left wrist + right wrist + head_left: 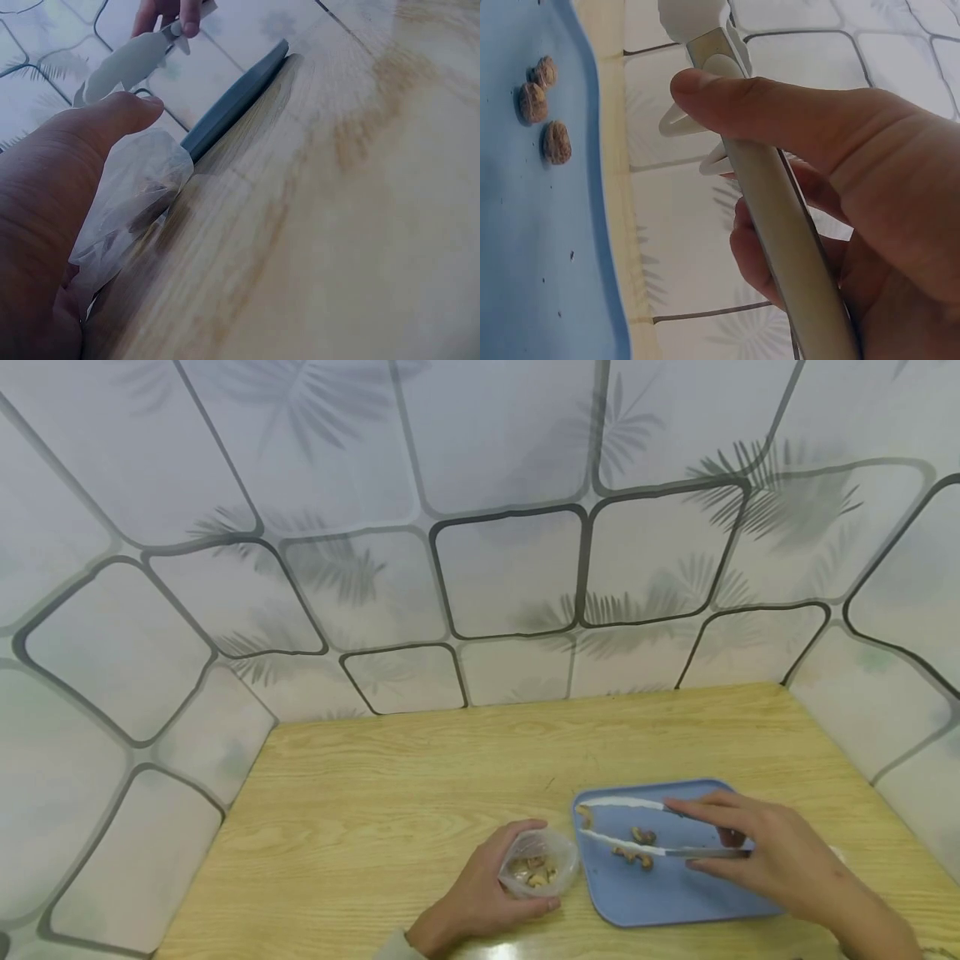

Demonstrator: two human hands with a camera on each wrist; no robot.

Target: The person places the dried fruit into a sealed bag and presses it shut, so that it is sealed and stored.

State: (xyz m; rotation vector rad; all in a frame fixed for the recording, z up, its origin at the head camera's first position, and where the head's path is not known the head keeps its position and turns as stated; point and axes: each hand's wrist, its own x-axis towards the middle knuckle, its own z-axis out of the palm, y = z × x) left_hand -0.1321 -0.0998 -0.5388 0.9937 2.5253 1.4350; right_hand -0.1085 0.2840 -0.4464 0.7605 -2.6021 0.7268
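My left hand (483, 889) holds a clear plastic bag (564, 850), its mouth facing up, with several light brown pieces inside. In the left wrist view, the thumb (112, 120) lies along the bag (142, 169). My right hand (787, 852) grips metal tongs (705, 852) with white tips. Between those tips sits a small brown piece (585, 815), over the left rim of the blue tray (675, 902). Other wrinkled brown pieces (643, 836) lie on the tray below the tongs; their kind is unclear. In the right wrist view, the thumb presses the handle of the tongs (772, 217).
The tray rests on a wood-grain table (360, 827), right beside the bag. Dark crumbs (572, 256) dot the tray. Patterned panels (510, 577) with leaf prints stand behind the table and along both sides. A small whitish thing partly shows behind the right wrist.
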